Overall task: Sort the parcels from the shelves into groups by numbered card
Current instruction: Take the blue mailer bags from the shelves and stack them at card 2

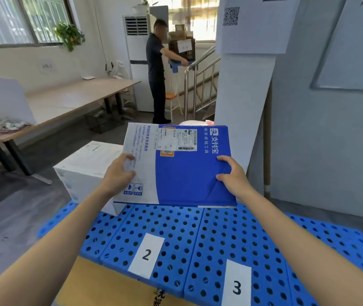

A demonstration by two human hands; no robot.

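Blue holed mat (176, 228) on floor, card 2 (146, 255) and card 3 (236, 286) lying on its near part. Flat blue-and-white parcel (182, 173) held up over far part of mat, beyond both cards, long side running left to right. Left hand (118, 173) holds white end, right hand (231, 173) holds blue end; both just as near. Fingers (222, 177) curled, pinching parcel's side edges. Cannot tell if low edge touches mat. White box (83, 164) just beside, on left.

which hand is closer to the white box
Left. The left hand grips the white edge of the parcel, just in front of the white box; the right hand grips the parcel's blue edge, on the side away from the box.
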